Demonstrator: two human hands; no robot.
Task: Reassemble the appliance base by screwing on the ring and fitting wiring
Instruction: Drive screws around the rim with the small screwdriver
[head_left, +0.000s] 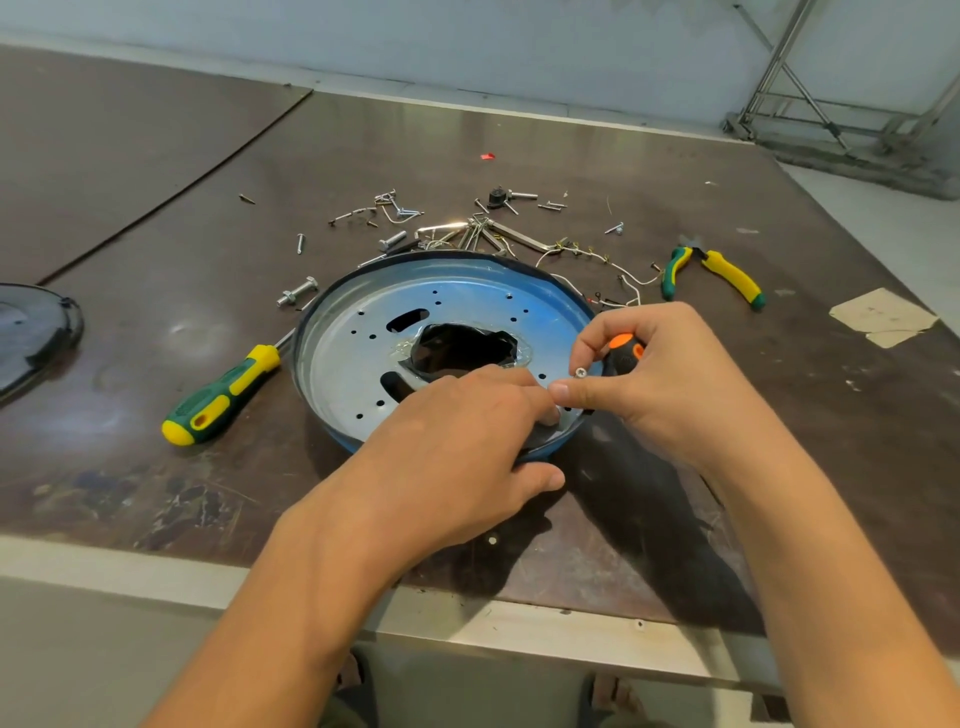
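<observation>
The appliance base (363, 353), a round metal plate dotted with small holes and cut with a ragged central opening (462, 348), is lying flat on the table (467, 156) directly in front of the person. A dark band (524, 266) is running along its blue rim; this is probably the ring, though I cannot tell how well it is seated.

Judging by the layout, the screwing step is under way. A screw (581, 372) is being lined up over the near right edge of the plate, with no driving begun yet. The next move is calling for the screw tip to find its hole, which the hands are hiding, and for the driver tip to seat in the screw head while the base is being kept from turning.

The left hand (467, 431) is clamping the near rim, its fingers curling over onto the plate and its thumb pressing the outside edge. The right hand (670, 379) is closing around an orange-and-black screwdriver (623, 353) while its thumb and fingertip are pinching the screw.

Further out, a green-and-yellow screwdriver (223, 397) is lying left of the base and pliers (727, 275) to the far right. Loose screws and bolts (395, 208) are sitting scattered behind it, and the wiring (597, 257) is trailing off the far rim, unfitted.
</observation>
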